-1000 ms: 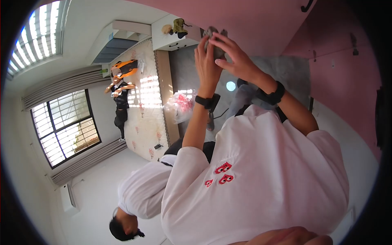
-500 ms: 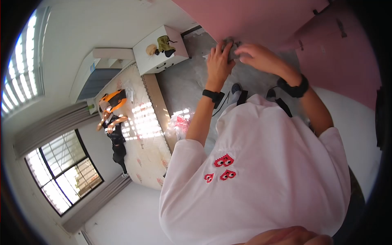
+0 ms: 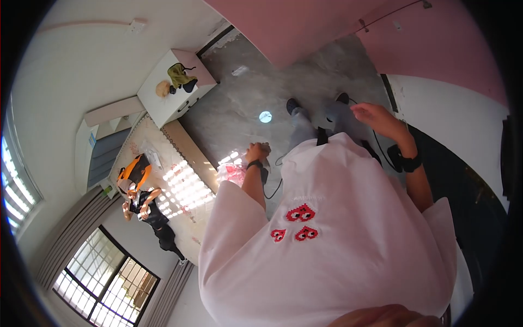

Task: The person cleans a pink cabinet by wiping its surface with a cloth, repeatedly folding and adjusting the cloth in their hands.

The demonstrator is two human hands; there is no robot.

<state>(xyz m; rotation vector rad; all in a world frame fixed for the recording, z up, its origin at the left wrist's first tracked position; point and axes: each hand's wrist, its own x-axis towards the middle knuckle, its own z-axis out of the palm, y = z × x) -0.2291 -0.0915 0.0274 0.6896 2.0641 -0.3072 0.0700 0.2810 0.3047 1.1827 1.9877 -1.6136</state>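
Note:
My left hand [image 3: 255, 153] is lowered beside my body, its fingers wrapped round a small grey object [image 3: 265, 147] that I cannot make out clearly. Close below that hand lies a clear plastic bag with pink contents [image 3: 233, 173]. On the other side, my right hand [image 3: 375, 118] hangs in the air above the floor near my leg, fingers loosely bent and apart, holding nothing. Black bands circle both wrists.
A bed [image 3: 188, 191] stands at the left, with an orange and black bag [image 3: 134, 173] on it. A person in black [image 3: 155, 218] is beyond it. A white cabinet [image 3: 169, 109] holds a green pouch [image 3: 178, 76]. Pink panels [image 3: 316, 24] rise ahead above the grey floor [image 3: 234, 103].
Both hands have moved down and apart from the pink panel, the left one with the grey object. The view has turned, and the person in white has left it.

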